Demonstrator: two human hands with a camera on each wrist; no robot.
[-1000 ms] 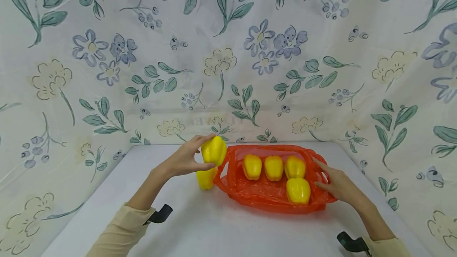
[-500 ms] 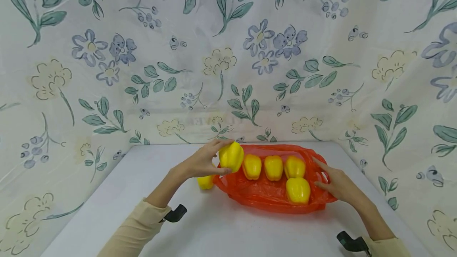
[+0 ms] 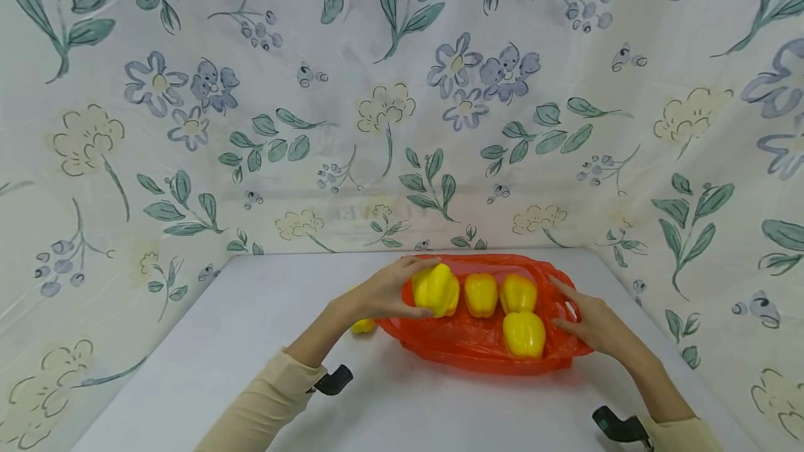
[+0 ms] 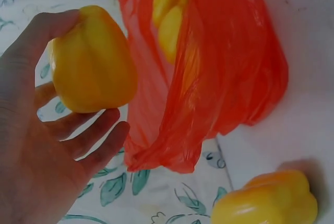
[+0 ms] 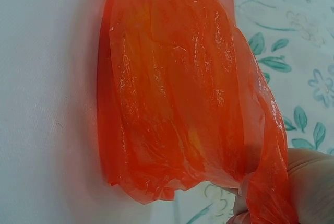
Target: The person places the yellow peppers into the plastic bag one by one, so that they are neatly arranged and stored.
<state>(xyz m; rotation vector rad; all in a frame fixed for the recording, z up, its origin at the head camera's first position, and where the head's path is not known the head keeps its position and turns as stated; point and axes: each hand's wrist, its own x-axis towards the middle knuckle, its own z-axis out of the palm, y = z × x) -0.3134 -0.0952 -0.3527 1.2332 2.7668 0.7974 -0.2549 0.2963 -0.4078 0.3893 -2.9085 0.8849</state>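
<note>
A yellow bell pepper (image 3: 430,289) is in my left hand (image 3: 383,293), thumb on one side and fingers on the other. It hangs over the left part of an open red plastic bag (image 3: 465,358), overlapping another bell pepper there. Further bell peppers (image 3: 524,335) lie inside the bag toward the right. My right hand (image 3: 597,326) holds the bag's right rim by the handle; the right wrist view shows the bag's film (image 5: 271,182) between thumb and fingers. In the left wrist view the held pepper (image 4: 94,62) is beside the bag's mouth.
One more yellow bell pepper (image 4: 266,200) lies on the white table (image 3: 352,396) left of the bag, mostly hidden behind my left hand in the head view. A floral-patterned cloth (image 3: 339,124) hangs behind the table. Both wrists carry small black cameras (image 3: 334,380).
My left hand has carried the bell pepper rightward and slightly down, from beside the bag to over its left part. My right hand stays at the bag's right rim.
</note>
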